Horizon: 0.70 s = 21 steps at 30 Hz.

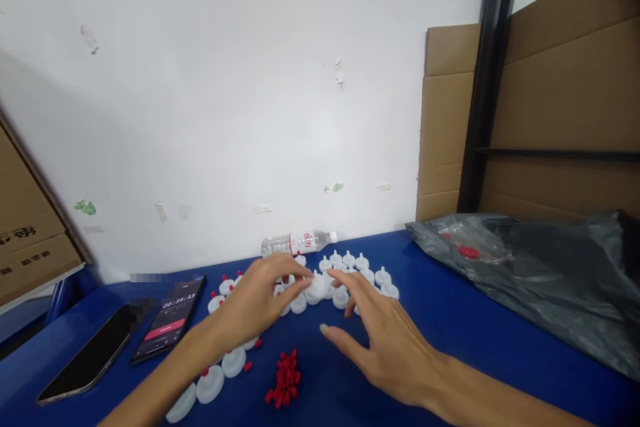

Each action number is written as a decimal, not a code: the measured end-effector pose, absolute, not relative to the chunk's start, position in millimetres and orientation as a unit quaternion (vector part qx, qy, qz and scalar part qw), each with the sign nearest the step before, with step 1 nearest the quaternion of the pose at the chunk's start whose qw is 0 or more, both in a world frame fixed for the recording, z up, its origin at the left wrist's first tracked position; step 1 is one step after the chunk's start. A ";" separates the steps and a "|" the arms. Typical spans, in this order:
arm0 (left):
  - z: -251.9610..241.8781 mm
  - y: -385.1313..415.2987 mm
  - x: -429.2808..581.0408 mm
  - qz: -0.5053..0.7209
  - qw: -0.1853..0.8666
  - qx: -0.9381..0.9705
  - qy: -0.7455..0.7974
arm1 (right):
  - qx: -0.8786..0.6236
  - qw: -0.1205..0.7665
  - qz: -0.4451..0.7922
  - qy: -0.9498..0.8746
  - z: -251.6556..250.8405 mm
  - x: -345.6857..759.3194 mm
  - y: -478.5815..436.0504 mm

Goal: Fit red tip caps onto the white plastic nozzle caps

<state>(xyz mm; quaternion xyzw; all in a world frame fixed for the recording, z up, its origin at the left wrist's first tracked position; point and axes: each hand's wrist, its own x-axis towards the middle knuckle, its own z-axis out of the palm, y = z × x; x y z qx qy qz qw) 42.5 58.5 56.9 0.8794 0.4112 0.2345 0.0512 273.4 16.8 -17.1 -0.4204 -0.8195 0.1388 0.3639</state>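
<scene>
Progress, judged from this view: partway. Done: several white caps with red tips stand on the tabletop to both sides of the left forearm. Left over: a cluster of bare white caps beyond and between the hands, bare spouts upward where visible, plus a heap of loose red tips on the near side, between the forearms. Two stray red tips lie apart from the heap, toward the left forearm. Exact counts not possible; the hands and forearms cover part of the layout.

Left hand: fingers bent, thumb and index close together, tips at a blurred whitish cap between the hands. Cannot tell whether it is gripped or merely touched.

Right hand: spread, thumb well apart from the curved fingers, nothing seen clasped. Index tip is at the same blurred cap; contact uncertain.

Clear bottle lies on its side just beyond the left hand.
</scene>
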 end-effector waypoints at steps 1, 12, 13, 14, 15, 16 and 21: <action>49.2 47.0 43.4 0.257 0.090 0.882 0.385 | -0.411 0.357 0.146 -0.826 -17.3 272.5 16.1; 20.8 30.6 27.4 0.216 0.029 0.904 0.367 | -0.380 0.358 0.156 -0.838 -27.0 268.7 22.0; 23.3 32.9 22.8 0.184 -0.011 0.903 0.388 | -0.384 0.354 0.158 -0.838 -27.1 269.4 22.4; 25.7 35.0 18.3 0.147 -0.042 0.899 0.411 | -0.389 0.349 0.158 -0.838 -27.2 270.0 22.6; 27.7 36.6 14.0 0.107 -0.058 0.891 0.436 | -0.392 0.344 0.157 -0.838 -27.1 270.4 22.6; 29.2 37.8 10.0 0.068 -0.057 0.882 0.463 | -0.395 0.339 0.156 -0.839 -27.1 270.7 22.4; 27.6 38.5 -6.8 -0.019 0.005 0.845 0.534 | -0.395 0.332 0.153 -0.843 -27.2 270.5 21.0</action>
